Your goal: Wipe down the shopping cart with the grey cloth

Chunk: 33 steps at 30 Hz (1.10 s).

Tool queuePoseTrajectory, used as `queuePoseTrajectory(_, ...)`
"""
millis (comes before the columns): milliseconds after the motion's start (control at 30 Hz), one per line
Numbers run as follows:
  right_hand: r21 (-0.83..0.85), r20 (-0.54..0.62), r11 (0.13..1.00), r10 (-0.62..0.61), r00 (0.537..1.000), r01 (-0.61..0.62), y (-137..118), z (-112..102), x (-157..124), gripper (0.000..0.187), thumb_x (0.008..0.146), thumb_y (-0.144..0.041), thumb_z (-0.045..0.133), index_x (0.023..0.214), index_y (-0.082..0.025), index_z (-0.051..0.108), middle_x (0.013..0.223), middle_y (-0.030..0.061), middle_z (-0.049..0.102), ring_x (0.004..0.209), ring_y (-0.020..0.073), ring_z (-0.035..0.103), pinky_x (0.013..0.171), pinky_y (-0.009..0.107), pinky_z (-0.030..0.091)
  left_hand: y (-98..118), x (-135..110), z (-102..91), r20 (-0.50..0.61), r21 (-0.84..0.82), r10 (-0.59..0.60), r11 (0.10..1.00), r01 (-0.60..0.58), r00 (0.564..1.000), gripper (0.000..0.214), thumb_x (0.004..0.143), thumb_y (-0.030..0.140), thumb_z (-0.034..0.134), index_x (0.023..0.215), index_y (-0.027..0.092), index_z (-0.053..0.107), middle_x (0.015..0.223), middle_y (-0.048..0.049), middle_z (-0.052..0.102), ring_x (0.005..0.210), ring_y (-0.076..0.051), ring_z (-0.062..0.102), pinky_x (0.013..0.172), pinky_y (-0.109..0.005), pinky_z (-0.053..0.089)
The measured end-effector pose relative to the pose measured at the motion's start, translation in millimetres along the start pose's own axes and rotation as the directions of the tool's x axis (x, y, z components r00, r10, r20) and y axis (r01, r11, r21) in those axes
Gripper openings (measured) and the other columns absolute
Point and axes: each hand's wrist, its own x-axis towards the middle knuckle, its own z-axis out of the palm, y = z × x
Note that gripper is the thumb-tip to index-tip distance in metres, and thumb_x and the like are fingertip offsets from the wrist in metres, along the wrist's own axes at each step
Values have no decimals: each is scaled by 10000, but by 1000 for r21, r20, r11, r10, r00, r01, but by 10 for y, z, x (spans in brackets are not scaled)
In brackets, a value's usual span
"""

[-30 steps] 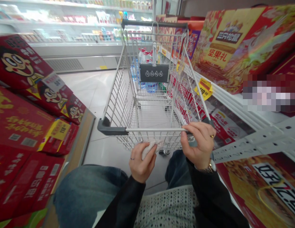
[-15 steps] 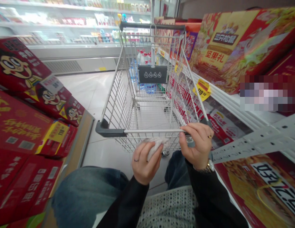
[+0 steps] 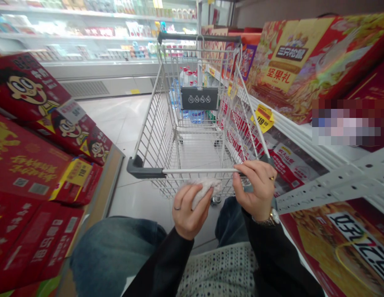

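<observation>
A grey wire shopping cart point(image 3: 154, 123) stands in the aisle right in front of me, its basket bare. My right hand point(image 3: 255, 187) grips the near top rail point(image 3: 198, 170) of the cart at its right end. My left hand point(image 3: 188, 210) is closed on a crumpled white cloth point(image 3: 204, 187) and presses it against the wire end just below that rail. A ring shows on each hand and a watch on my right wrist. My knees in blue jeans are bent low behind the cart.
Red gift boxes point(image 3: 34, 136) are stacked on a low display to my left. On the right, shelves point(image 3: 321, 152) carry red and gold boxes and a yellow price tag point(image 3: 264, 118). A chiller wall point(image 3: 86, 49) runs across the aisle's far end, beyond pale floor tiles point(image 3: 117, 119).
My left hand with the cloth has shifted a little to the right along the cart's end. My right hand has kept its grip on the rail.
</observation>
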Motion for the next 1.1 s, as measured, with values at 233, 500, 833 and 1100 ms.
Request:
queuePoseTrajectory(233, -5, -8, 1000, -23, 1000, 23, -14, -5, 24, 176, 844, -177, 693, 1013, -220, 713, 998, 46, 728, 996, 230, 649, 944, 414, 446, 11, -163, 79, 55, -30, -24, 999, 26, 998, 508, 711, 71, 804, 1187, 224, 716, 1159, -113, 659, 1124, -255, 611, 991, -427, 549)
queuePoseTrajectory(500, 13, -5, 1000, -10, 1000, 10, 2, -22, 3, 211, 841, -168, 697, 1041, -232, 721, 1015, 44, 727, 1003, 227, 653, 953, 416, 450, 74, 114, -30, 35, -69, -78, 994, 80, 996, 502, 737, 81, 778, 1201, 257, 706, 1188, -101, 639, 1142, -244, 606, 1010, -434, 529)
queuePoseTrajectory(833, 32, 36, 999, -34, 999, 33, 42, -72, 1, 319, 859, -122, 668, 1154, -235, 715, 1043, 56, 726, 1010, 222, 658, 939, 414, 467, 110, -85, 75, 73, -99, -95, 990, 102, 993, 479, 774, 88, 737, 1216, 266, 693, 1186, -100, 634, 1148, -239, 602, 1006, -423, 538)
queuePoseTrajectory(1100, 85, 29, 994, -72, 997, 69, 190, -159, 12, 455, 850, -128, 715, 1284, -254, 657, 1148, 73, 735, 1076, 239, 671, 972, 447, 514, 31, -180, 194, 87, -72, -8, 997, 14, 996, 488, 745, 98, 769, 1201, 255, 700, 1149, -96, 654, 1122, -243, 605, 992, -421, 546)
